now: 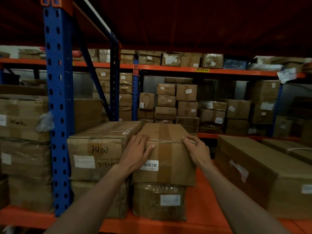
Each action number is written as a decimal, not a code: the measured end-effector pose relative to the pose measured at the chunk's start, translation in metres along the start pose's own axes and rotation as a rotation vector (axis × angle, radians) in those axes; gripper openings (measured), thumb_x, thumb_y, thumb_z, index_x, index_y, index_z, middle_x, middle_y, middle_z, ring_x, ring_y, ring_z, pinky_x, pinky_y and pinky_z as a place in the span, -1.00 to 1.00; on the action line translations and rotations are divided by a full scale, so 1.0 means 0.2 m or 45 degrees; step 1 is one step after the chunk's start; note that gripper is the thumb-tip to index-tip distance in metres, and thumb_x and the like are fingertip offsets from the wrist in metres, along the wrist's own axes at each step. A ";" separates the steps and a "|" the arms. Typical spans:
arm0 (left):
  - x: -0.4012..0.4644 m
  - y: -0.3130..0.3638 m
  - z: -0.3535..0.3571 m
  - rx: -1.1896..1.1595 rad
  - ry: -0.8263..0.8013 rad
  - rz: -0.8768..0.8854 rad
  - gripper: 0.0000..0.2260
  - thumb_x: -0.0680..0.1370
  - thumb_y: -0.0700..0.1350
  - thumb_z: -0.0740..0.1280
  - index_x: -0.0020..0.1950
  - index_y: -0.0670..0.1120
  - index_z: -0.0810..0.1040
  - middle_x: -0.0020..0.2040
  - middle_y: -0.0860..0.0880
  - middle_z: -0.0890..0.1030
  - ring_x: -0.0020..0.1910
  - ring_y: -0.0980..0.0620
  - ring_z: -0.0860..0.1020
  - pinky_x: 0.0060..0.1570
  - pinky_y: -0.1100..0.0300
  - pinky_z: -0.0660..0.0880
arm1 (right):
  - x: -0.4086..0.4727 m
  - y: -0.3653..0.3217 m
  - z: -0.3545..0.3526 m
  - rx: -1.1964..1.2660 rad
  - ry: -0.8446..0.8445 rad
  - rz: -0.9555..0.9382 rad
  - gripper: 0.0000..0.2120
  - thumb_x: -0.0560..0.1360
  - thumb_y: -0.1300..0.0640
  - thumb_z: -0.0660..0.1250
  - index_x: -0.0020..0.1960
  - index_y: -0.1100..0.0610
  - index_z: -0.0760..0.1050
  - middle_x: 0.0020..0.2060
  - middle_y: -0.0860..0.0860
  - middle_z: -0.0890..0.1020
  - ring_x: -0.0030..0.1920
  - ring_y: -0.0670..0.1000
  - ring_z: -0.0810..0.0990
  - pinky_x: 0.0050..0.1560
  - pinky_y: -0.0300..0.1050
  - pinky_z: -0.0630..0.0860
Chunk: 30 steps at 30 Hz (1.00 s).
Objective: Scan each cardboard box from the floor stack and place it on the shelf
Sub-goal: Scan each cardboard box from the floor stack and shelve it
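Placement was the step in hand, and it looked nearly complete: the cardboard box (164, 154) sat on the orange shelf (200, 210), stacked on a plastic-wrapped carton (158, 200) and pressed close beside the carton marked 7498 (96, 152). To finish it well, the person would have needed to push evenly from both near corners so the box slid back squarely, keeping its base fully over the lower carton and its barcode label (150, 165) facing out for later reading. The left hand (137, 152) lay across the upper left corner, fingers fairly straight on the top and thumb spread over the front face, resting more than gripping. The right hand (195, 149) was at the upper right corner with its fingers bent over the top edge, holding it lightly. The box itself was plain brown, somewhat scuffed, sealed with a broad strip of brown tape running down the front and along the top; it seemed slightly wider than the carton beneath, so a tilt forward was the risk worth guarding against. A long carton (263, 174) lay well apart to the right
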<state>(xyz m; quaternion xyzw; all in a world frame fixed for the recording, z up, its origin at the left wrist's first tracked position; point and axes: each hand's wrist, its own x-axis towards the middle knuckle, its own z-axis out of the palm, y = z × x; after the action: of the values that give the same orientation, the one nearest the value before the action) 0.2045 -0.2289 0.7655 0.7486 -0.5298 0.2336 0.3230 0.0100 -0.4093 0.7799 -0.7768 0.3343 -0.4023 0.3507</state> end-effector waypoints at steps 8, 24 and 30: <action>-0.02 0.04 -0.02 0.218 -0.128 -0.035 -0.35 0.65 0.25 -0.09 0.62 -0.10 -0.13 0.63 -0.09 -0.12 0.58 -0.03 -0.20 0.52 0.05 -0.28 | -0.15 0.02 -0.01 -1.269 -0.009 -0.684 -0.28 0.68 -0.27 -0.19 0.65 0.12 -0.34 0.62 0.12 -0.37 0.60 0.09 -0.42 0.61 0.12 -0.32; -0.76 0.41 0.11 0.116 -0.212 0.017 -0.48 0.61 0.08 0.20 0.42 -0.27 0.40 0.42 -0.30 0.42 0.44 -0.26 0.34 0.47 -0.09 0.23 | -0.76 0.34 -0.33 -0.974 -0.279 -0.353 -0.38 0.70 -0.16 0.07 0.65 0.14 0.14 0.61 0.23 0.19 0.61 0.20 0.16 0.59 0.09 0.08; -1.22 0.80 0.32 -0.148 -0.431 -0.206 -0.52 0.52 0.13 0.34 0.26 -0.21 0.52 0.19 -0.23 0.58 0.19 -0.22 0.53 0.16 -0.01 0.48 | -1.21 0.67 -0.56 -0.908 -0.359 -0.157 -0.43 0.62 -0.20 0.25 0.51 0.11 0.38 0.34 0.23 0.57 0.31 0.28 0.55 0.22 0.11 0.48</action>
<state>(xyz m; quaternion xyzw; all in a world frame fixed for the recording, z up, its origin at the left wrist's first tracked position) -0.0259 -0.1551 0.5909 0.7976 -0.5270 0.0468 0.2897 -0.2279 -0.3176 0.6245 -0.9163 0.3542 -0.1704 0.0763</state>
